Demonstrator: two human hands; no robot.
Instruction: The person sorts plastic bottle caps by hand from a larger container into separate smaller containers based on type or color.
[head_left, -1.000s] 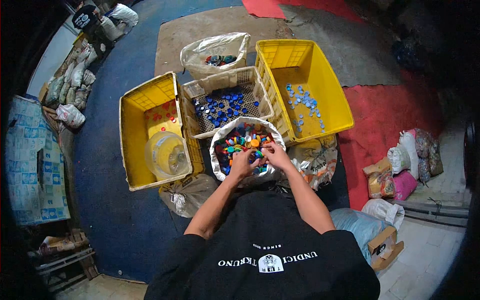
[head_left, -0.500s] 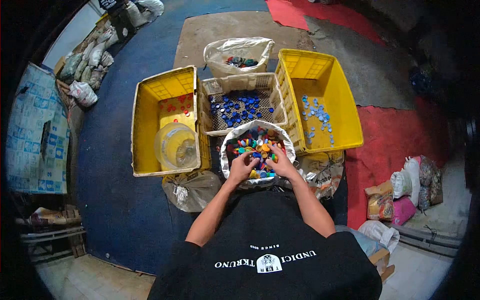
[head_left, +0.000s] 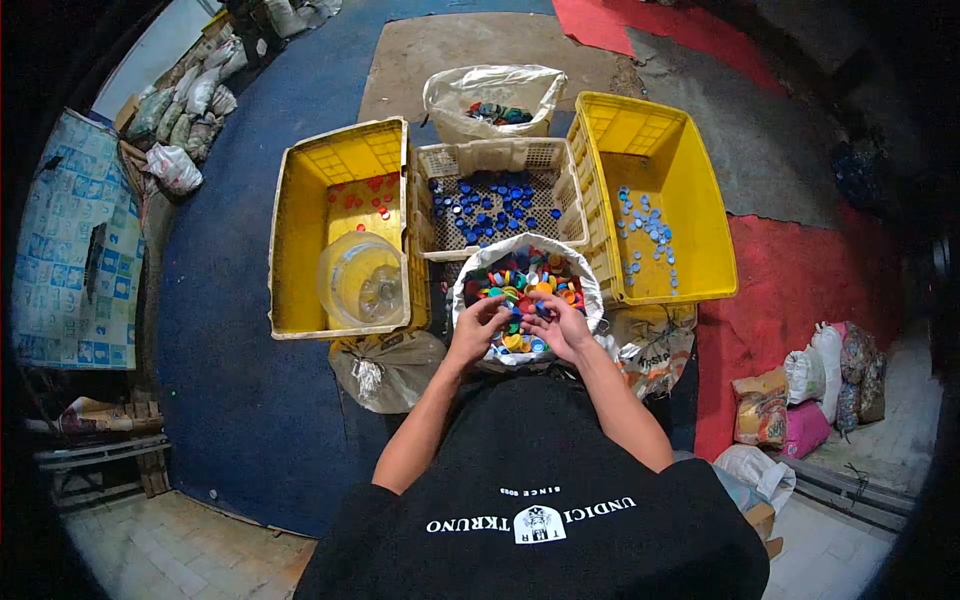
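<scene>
While both my hands dig in the sack of mixed bottle caps (head_left: 527,280), I judge I am mid-sort, picking caps out by colour.

Left of the sack stands the yellow crate (head_left: 300,235) with red caps and a clear plastic jar (head_left: 362,282); behind the sack sits the pale basket (head_left: 495,160) of dark blue caps; right of the sack is the second yellow crate (head_left: 690,200) with light blue caps. My left hand (head_left: 478,326) has its fingers curled into the caps at the sack's near edge, and my right hand (head_left: 556,325) pinches among them just beside it; whether either grasps a cap I cannot tell, since the caps are tiny and my fingers cover them. Next I should need one firm pinch on a single colour. My chest hides the sack's near side.
</scene>
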